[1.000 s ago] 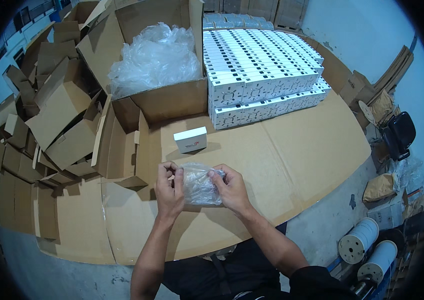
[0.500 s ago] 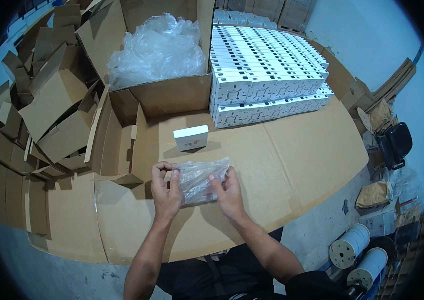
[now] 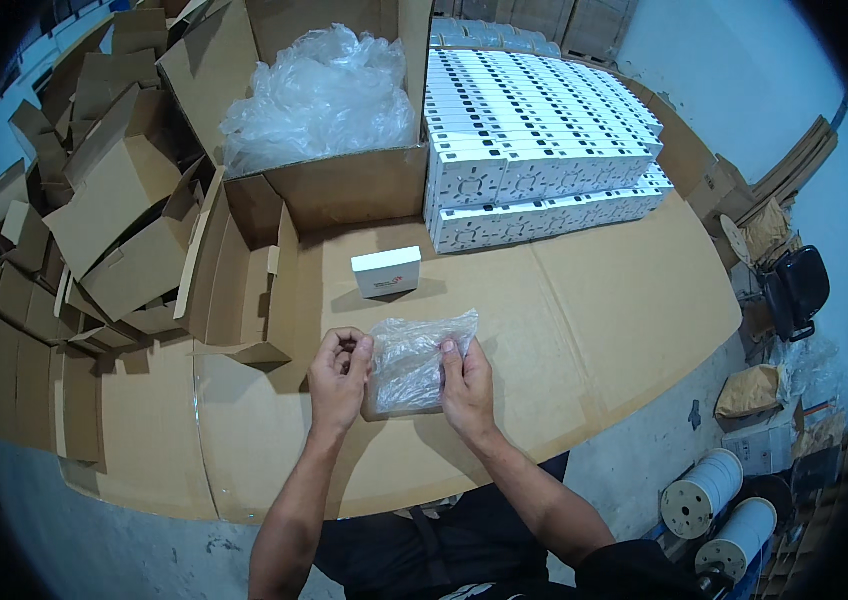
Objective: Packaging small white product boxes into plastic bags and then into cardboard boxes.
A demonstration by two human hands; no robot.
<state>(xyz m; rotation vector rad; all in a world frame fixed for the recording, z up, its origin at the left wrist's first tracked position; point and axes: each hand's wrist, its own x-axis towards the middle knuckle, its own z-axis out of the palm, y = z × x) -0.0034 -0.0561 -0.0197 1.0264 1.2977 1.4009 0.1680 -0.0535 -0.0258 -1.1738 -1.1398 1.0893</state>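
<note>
A clear plastic bag (image 3: 409, 362), crinkled and looking flat, is stretched between my two hands just above the cardboard-covered table (image 3: 584, 330). My left hand (image 3: 340, 385) pinches its left edge between thumb and curled fingers. On the opposite edge, my right hand (image 3: 468, 388) grips it with the thumb on top and the fingers behind. Just beyond the bag, a small white box (image 3: 386, 273) with a little printed mark stands on its side, touched by neither hand.
A big carton (image 3: 344, 190) of crumpled clear bags stands at the back. Rows of white boxes (image 3: 544, 180) are stacked to its right. Opened brown cartons (image 3: 124, 190) pile up at left, beside a long open carton (image 3: 239, 290). Cable reels (image 3: 701, 495) sit on the floor at right.
The bag is spread wider and flatter between my hands, its far right corner higher. My right hand has shifted slightly right. The white box stays put on the table.
</note>
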